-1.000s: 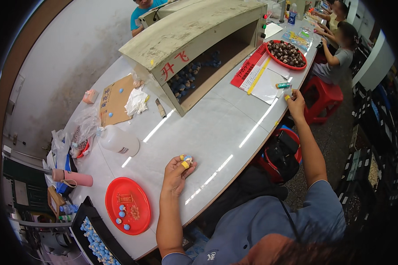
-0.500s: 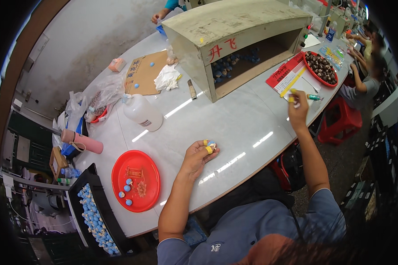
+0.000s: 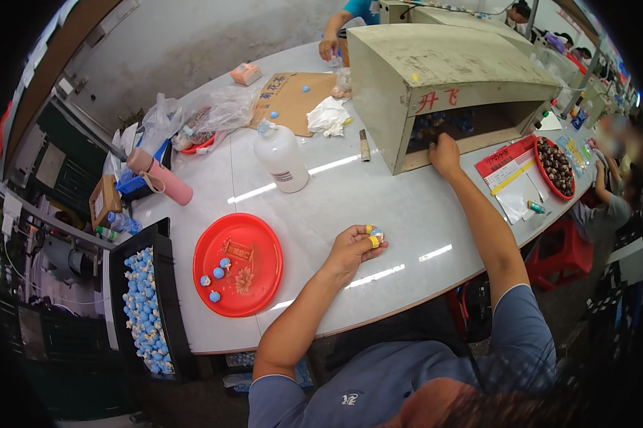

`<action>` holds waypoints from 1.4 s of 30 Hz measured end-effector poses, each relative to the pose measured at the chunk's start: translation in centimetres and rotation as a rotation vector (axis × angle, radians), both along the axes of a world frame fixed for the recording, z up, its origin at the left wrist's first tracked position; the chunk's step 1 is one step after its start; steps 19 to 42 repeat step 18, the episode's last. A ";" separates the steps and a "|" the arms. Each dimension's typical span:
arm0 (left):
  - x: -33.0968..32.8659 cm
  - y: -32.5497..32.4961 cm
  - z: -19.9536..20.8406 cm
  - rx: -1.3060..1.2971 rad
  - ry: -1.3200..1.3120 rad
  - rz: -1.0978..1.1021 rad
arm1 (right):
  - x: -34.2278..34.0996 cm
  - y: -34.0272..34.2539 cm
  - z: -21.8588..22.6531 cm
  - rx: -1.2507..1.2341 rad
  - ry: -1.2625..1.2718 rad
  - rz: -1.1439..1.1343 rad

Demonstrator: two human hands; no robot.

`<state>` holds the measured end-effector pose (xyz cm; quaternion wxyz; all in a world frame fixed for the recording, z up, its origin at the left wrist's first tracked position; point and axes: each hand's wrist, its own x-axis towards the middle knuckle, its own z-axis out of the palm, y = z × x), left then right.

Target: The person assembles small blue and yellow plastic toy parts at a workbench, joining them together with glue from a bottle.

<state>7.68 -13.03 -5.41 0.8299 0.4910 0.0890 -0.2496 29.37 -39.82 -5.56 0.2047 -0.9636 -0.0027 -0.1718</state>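
Observation:
My left hand [image 3: 351, 253], with yellow wraps on its fingertips, is closed on a small blue-and-white figure piece [image 3: 377, 233] above the table. My right hand [image 3: 445, 154] reaches to the front opening of a cream metal box [image 3: 478, 68]. Blue pieces [image 3: 464, 120] lie in a heap inside it, close to my right fingers. Those fingertips are partly hidden, so whether they grip anything does not show. At the left, a red round plate [image 3: 264, 246] carries several blue pieces. A black tray [image 3: 171, 314] beside it holds many more.
A white bottle [image 3: 281, 158] stands beyond the plate, near a pink flask [image 3: 161, 178], flattened cardboard [image 3: 293, 93] and crumpled tissue [image 3: 328, 116]. Rightward are a red-and-white sheet [image 3: 510, 178] and a red basket [image 3: 570, 194] of brown pieces. Across the table, another person's hand [image 3: 328, 48] shows.
My right hand has moved leftward and away from me, from above the sheet to the box opening. My left hand keeps hold of its piece. The whole view has shifted.

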 end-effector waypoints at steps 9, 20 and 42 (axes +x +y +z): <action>0.5 0.2 -0.3 -0.095 -0.031 0.217 | -3.4 -0.1 0.4 0.164 -0.275 0.089; 0.5 0.2 -0.8 -0.076 -0.038 0.201 | 1.4 -1.0 0.1 0.018 0.045 -0.115; 0.5 0.2 -0.8 -0.076 -0.038 0.201 | 1.4 -1.0 0.1 0.018 0.045 -0.115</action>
